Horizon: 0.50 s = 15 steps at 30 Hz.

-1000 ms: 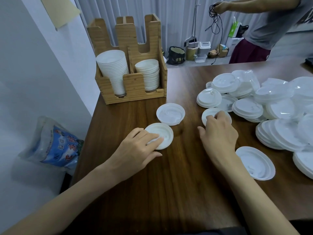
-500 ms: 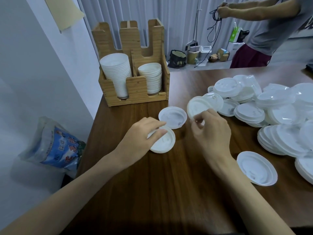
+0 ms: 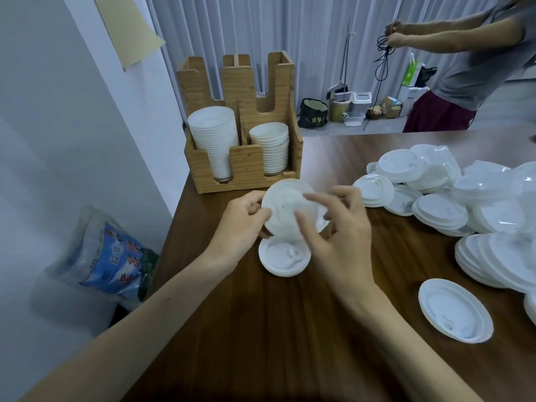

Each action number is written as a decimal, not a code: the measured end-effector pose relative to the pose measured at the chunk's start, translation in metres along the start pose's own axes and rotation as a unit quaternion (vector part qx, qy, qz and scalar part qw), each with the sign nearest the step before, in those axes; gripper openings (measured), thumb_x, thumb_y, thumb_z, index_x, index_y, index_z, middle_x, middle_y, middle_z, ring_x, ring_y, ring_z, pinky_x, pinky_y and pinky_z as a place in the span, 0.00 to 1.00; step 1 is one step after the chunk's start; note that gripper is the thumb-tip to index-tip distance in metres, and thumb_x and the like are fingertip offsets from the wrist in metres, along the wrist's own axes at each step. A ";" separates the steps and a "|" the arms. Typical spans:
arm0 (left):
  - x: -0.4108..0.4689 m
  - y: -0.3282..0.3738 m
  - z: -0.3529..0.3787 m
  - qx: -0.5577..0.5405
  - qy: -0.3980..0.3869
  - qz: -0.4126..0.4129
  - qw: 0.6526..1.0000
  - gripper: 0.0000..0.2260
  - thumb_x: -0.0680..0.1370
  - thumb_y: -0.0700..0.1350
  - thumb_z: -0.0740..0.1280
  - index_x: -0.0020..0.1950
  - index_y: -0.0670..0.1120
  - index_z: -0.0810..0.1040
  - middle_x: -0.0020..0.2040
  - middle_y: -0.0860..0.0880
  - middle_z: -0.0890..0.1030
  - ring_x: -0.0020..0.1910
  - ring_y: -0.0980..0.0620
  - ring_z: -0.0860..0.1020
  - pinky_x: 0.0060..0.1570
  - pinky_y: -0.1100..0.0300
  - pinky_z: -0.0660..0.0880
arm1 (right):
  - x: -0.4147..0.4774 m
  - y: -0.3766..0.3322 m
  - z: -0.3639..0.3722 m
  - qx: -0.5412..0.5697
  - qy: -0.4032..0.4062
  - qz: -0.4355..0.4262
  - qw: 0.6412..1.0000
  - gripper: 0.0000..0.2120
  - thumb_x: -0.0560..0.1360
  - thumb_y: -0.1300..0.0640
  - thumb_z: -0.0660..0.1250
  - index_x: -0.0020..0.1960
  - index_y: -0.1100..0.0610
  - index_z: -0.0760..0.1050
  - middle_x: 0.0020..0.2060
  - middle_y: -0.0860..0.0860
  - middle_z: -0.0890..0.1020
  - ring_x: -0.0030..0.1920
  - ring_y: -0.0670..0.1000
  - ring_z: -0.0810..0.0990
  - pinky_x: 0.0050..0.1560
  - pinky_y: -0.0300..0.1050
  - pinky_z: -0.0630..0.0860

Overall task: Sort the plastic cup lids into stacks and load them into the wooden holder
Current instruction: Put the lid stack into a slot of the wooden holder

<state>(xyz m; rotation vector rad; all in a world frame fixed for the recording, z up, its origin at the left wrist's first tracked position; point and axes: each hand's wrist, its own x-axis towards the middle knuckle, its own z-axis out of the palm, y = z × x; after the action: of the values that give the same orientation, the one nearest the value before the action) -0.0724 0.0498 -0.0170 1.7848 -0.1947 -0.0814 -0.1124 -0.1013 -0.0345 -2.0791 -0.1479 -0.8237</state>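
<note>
Held lid: white plastic, matt, smooth. Piled lids: same white plastic, some clear and glossy. Holder: pale wood, plain grain, matt finish. Desk: dark wood grain, smooth, faint sheen. Bag: thin clear plastic, glossy, crinkled, blue print. Curtain: pleated cloth. Paper on wall: yellowish, matt.

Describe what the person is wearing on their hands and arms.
The left hand and right hand are bare, with no gloves, rings, watch or bracelets visible. Both forearms are uncovered to the frame edge, and no sleeve is in view.
</note>
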 end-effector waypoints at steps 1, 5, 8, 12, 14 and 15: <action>0.000 0.000 -0.003 0.003 -0.006 0.004 1.000 0.14 0.79 0.36 0.61 0.59 0.51 0.78 0.49 0.54 0.83 0.47 0.56 0.81 0.41 0.61 0.79 | 0.003 -0.002 -0.001 0.040 0.006 0.050 0.998 0.13 0.75 0.47 0.67 0.57 0.50 0.77 0.51 0.47 0.71 0.45 0.43 0.73 0.40 0.33 0.72; -0.001 0.003 -0.005 0.011 -0.059 0.044 0.997 0.14 0.79 0.36 0.62 0.60 0.51 0.77 0.50 0.60 0.82 0.52 0.64 0.78 0.45 0.72 0.73 | 0.023 -0.002 -0.004 0.286 -0.149 0.313 0.893 0.20 0.75 0.39 0.61 0.63 0.46 0.71 0.61 0.52 0.75 0.56 0.45 0.78 0.58 0.45 0.76; 0.001 0.002 -0.001 0.040 -0.077 0.085 0.993 0.13 0.79 0.38 0.63 0.62 0.49 0.76 0.53 0.56 0.82 0.55 0.61 0.78 0.51 0.68 0.74 | 0.023 -0.003 -0.005 0.509 -0.265 0.423 0.701 0.28 0.76 0.39 0.57 0.66 0.58 0.72 0.62 0.62 0.77 0.62 0.59 0.76 0.62 0.60 0.72; 0.004 -0.001 0.004 0.156 -0.032 0.112 0.981 0.19 0.79 0.45 0.65 0.69 0.54 0.70 0.55 0.55 0.78 0.52 0.61 0.75 0.47 0.72 0.72 | 0.021 -0.005 -0.003 0.582 -0.258 0.432 0.639 0.24 0.79 0.45 0.55 0.65 0.62 0.72 0.61 0.61 0.78 0.60 0.58 0.79 0.58 0.58 0.76; 0.002 -0.002 0.007 0.166 -0.004 0.123 0.978 0.19 0.78 0.48 0.65 0.69 0.57 0.67 0.56 0.57 0.76 0.54 0.62 0.73 0.49 0.74 0.70 | 0.023 -0.001 -0.003 0.598 -0.245 0.420 0.638 0.25 0.79 0.46 0.56 0.68 0.63 0.69 0.63 0.62 0.77 0.62 0.59 0.77 0.63 0.60 0.73; 0.000 -0.002 0.007 0.163 0.018 0.133 0.977 0.18 0.78 0.50 0.64 0.67 0.57 0.67 0.56 0.59 0.75 0.55 0.63 0.72 0.50 0.74 0.70 | 0.025 0.003 -0.001 0.596 -0.233 0.418 0.645 0.26 0.79 0.46 0.58 0.69 0.63 0.67 0.63 0.63 0.76 0.63 0.60 0.77 0.66 0.62 0.70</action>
<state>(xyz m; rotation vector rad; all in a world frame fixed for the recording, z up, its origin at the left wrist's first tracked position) -0.0732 0.0431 -0.0201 2.0679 -0.4401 0.1849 -0.0926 -0.1091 -0.0209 -0.7875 0.0249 0.4112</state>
